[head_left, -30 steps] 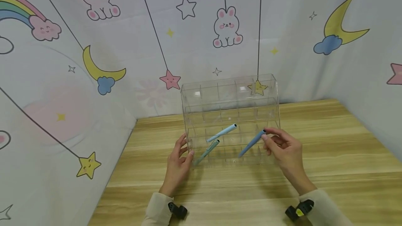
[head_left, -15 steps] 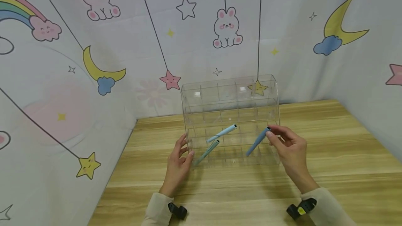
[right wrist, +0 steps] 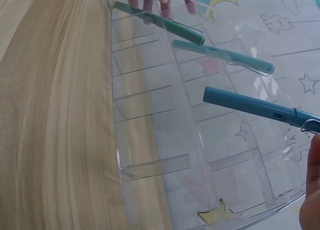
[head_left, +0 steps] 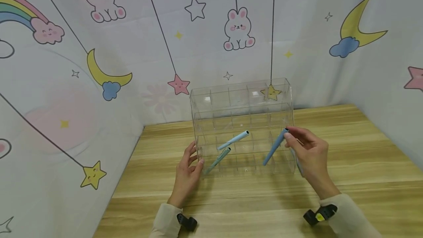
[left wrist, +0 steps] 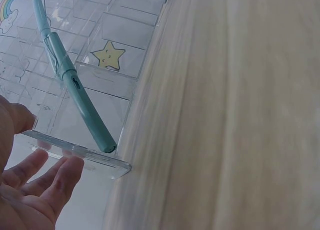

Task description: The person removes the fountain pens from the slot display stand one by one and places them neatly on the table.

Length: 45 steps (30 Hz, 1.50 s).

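A clear plastic organizer [head_left: 219, 98] with rows of square compartments stands on the table. My left hand [head_left: 186, 179] holds its left side wall, thumb at the front edge and fingers on the outer face. Between thumb and fingertips of my right hand [head_left: 312, 153] is the upper end of a blue pen [head_left: 273, 150]. The pen slants down to the left before the lower right compartments, and in the right wrist view [right wrist: 250, 104] its lower end looks free. A green pen [head_left: 218, 160] leans in the lower left compartment. A light blue pen [head_left: 233, 140] leans one row above.
The wooden table [head_left: 238, 197] extends to both sides and in front of the organizer. Behind it hangs a white curtain [head_left: 211, 47] printed with rabbits, stars and moons. Black cameras are strapped to both wrists.
My right hand has moved to the right and slightly up, carrying the blue pen, which now tilts more steeply. The left hand, the organizer and the other two pens have stayed put.
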{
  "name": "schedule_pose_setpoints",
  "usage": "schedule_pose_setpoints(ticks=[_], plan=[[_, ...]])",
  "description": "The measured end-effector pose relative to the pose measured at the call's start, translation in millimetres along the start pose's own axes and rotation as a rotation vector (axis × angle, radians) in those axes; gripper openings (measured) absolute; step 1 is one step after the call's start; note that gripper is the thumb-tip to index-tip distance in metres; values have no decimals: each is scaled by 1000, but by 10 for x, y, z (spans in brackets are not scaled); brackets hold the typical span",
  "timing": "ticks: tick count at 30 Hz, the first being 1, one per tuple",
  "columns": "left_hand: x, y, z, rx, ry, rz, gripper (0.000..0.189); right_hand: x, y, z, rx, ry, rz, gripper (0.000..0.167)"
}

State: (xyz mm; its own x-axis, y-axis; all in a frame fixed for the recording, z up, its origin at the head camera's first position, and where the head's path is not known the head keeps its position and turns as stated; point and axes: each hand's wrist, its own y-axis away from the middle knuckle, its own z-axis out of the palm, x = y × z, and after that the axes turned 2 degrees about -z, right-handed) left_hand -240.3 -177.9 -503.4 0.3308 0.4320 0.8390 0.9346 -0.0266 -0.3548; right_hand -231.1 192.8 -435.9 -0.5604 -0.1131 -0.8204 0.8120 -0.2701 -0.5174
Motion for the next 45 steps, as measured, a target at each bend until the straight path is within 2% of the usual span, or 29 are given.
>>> schedule_pose_setpoints(ticks=[7,14,19,23,30,41,45], plan=[[17,2,-6,2,2,-9,69,-54,-30,2,32,-37,-5,22],[13,-3,-3,2,5,-6,69,-76,-59,-45,52,3,16,23],[27,-1,-7,0,-3,-15,69,-93,-95,-65,79,-65,17,21],[24,-4,0,-2,-2,-13,69,-101,-121,-115,70,-98,1,21],[24,-4,5,2,6,-14,69,-110,-161,-214,80,-59,-1,21],[42,-1,3,3,-3,-14,69,-128,-239,-323,100,-77,0,19],[50,2,2,3,-3,-12,69,-121,-276,-364,104,-121,-8,18]])
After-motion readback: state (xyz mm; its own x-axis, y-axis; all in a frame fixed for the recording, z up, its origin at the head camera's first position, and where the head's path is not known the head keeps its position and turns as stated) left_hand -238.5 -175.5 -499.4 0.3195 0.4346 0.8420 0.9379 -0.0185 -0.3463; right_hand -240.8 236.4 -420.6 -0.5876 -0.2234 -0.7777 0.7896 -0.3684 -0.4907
